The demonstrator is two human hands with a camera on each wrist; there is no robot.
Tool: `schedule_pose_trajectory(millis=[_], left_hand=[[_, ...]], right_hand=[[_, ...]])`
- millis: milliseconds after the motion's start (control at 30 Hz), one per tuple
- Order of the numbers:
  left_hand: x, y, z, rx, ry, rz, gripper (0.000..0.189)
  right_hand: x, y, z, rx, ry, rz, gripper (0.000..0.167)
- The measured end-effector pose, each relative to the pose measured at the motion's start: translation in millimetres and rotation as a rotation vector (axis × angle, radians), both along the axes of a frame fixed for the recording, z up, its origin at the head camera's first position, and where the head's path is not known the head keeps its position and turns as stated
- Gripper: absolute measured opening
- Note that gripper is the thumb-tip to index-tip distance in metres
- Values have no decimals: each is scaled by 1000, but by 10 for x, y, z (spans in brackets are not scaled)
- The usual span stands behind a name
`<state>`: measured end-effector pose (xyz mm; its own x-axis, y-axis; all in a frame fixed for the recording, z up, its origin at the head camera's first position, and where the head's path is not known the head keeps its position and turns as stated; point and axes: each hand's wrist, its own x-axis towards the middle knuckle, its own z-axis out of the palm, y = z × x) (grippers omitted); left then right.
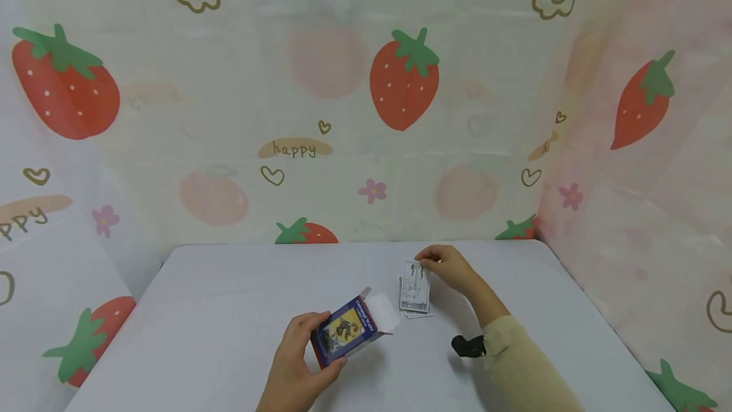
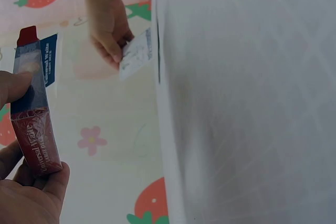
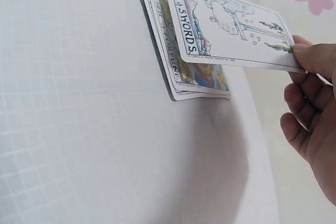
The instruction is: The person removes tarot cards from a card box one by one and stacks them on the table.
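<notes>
My left hand point(image 1: 300, 358) grips a blue and red card box point(image 1: 345, 329) with a yellow picture on its front. The box is tilted above the table, its white end flap point(image 1: 382, 311) folded out toward the right. Farther back, my right hand point(image 1: 448, 266) pinches one end of a tarot card point(image 3: 236, 30) between thumb and fingers; "Ace of Swords" is printed on it. Right under that card lies a small, slightly uneven pile of cards point(image 3: 202, 80), the upper one lettered "Wheel of Fortune". The left wrist view shows the red lower end point(image 2: 38, 142) of the box.
A white cloth covers the table point(image 1: 217, 310), whose far edge meets a hanging sheet point(image 1: 343, 94) printed with strawberries and flowers. Similar sheets stand at both sides. A black strap piece point(image 1: 469, 346) sticks out at my right wrist, over the table.
</notes>
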<state>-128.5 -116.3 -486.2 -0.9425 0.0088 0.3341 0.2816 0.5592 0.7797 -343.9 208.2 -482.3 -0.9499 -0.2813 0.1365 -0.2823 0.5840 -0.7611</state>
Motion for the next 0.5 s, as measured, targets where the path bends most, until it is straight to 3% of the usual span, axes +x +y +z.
schedule_pose_trajectory(millis=[233, 500], left_hand=[[-2, -6, -17, -2, 33, 4, 76], [-10, -7, 0, -5, 3, 5, 74]], right_hand=[[-26, -23, -60, -4, -51, -21, 14], [-59, -39, -97, 8, -74, -39, 14]])
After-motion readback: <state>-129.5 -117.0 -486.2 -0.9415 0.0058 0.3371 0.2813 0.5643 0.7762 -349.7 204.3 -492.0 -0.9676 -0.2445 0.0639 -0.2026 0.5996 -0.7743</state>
